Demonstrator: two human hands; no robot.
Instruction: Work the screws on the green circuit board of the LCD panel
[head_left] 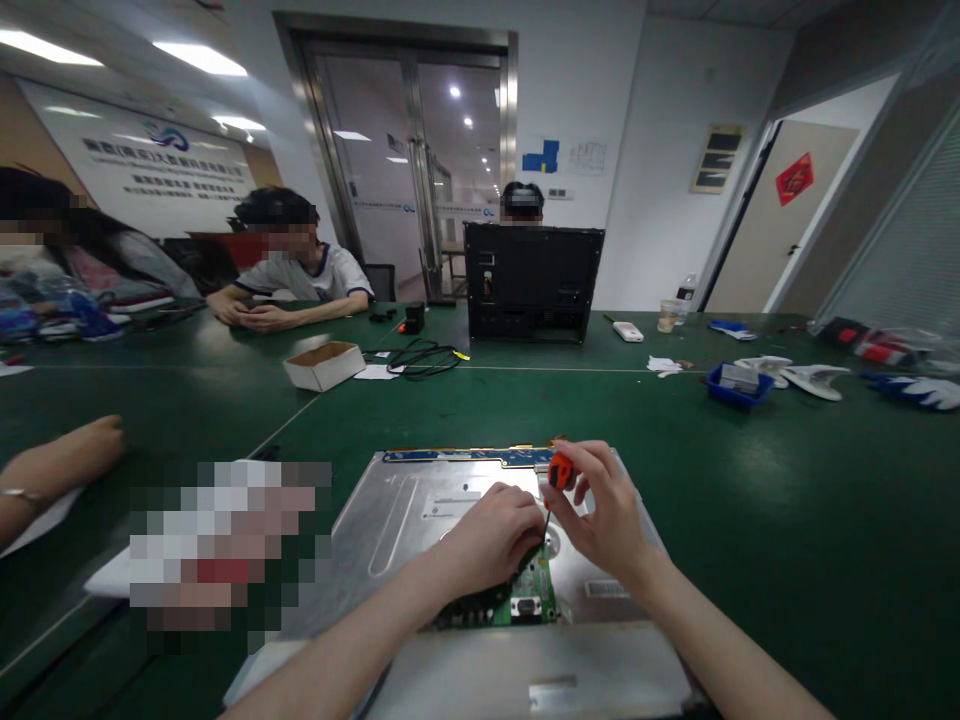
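A silver metal panel [420, 510], the back of a screen, lies flat on the green table [787, 520] in front of me. A green circuit board [517, 598] is mounted near its front edge. My right hand [600, 505] is closed round an orange-handled screwdriver [559, 470], held upright with its shaft pointing down at the board. My left hand [491, 540] rests curled on the board beside the shaft, its fingers pinched at the tip.
Across the table stand a black monitor back [532, 282], an open cardboard box [324, 364], black cables [424, 357] and a blue tray [739, 385]. Another person's hand [71, 455] lies at the left. Two people sit at far left, one behind the monitor.
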